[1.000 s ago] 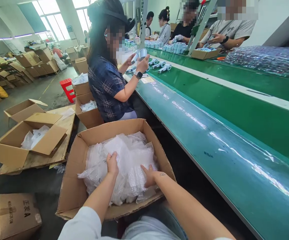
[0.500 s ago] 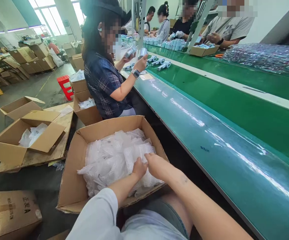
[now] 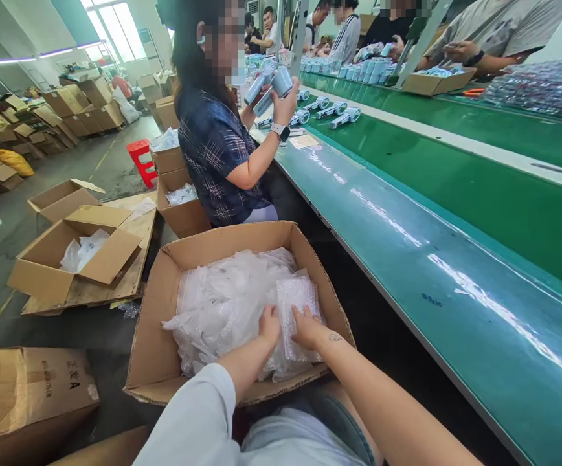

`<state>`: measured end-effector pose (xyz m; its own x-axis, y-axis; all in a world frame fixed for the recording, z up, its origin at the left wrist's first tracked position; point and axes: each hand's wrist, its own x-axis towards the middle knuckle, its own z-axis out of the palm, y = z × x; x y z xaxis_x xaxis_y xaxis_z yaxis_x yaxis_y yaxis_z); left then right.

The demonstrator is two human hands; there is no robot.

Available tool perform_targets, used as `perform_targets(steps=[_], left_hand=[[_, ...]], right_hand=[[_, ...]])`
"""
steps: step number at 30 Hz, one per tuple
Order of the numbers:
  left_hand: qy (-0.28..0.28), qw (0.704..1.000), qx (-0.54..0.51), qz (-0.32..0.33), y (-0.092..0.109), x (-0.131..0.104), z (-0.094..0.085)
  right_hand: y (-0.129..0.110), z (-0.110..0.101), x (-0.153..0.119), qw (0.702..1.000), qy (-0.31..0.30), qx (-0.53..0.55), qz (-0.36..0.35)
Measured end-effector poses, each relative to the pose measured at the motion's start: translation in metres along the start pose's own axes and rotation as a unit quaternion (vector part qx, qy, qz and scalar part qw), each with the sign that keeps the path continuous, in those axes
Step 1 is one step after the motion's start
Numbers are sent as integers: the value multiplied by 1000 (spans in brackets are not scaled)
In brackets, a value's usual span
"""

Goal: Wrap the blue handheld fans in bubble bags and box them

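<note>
Since both hands sit close together on one bubble-wrap bag (image 3: 296, 304) at the right side of the cardboard box (image 3: 157, 362), the left hand (image 3: 270, 325) and right hand (image 3: 307, 329) look curled onto it, though how firmly can't be told. Slippery plastic could drag neighbouring bags (image 3: 223, 304) out too. A co-worker (image 3: 217, 149) sits just beyond, beside the green worktop (image 3: 407, 272), crowding the space.
</note>
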<state>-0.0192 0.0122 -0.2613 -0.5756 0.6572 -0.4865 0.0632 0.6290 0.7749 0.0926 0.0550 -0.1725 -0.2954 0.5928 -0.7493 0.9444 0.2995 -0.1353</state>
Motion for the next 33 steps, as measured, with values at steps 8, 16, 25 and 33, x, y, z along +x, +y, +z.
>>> perform_targets(steps=[8,16,25,33], left_hand=[[33,982,156,-96,-34,20,-96],[-64,995,57,-50,-1,20,-136],[-126,967,-111,192,71,-77,-161],[-181,948,-246,87,76,-95,-153]], right_hand=[[5,7,7,999,12,38,-3],[22,-21,-21,980,82,157,-93],[-28,-43,-61,702,112,607,-354],[14,-64,-73,551,204,751,-302]])
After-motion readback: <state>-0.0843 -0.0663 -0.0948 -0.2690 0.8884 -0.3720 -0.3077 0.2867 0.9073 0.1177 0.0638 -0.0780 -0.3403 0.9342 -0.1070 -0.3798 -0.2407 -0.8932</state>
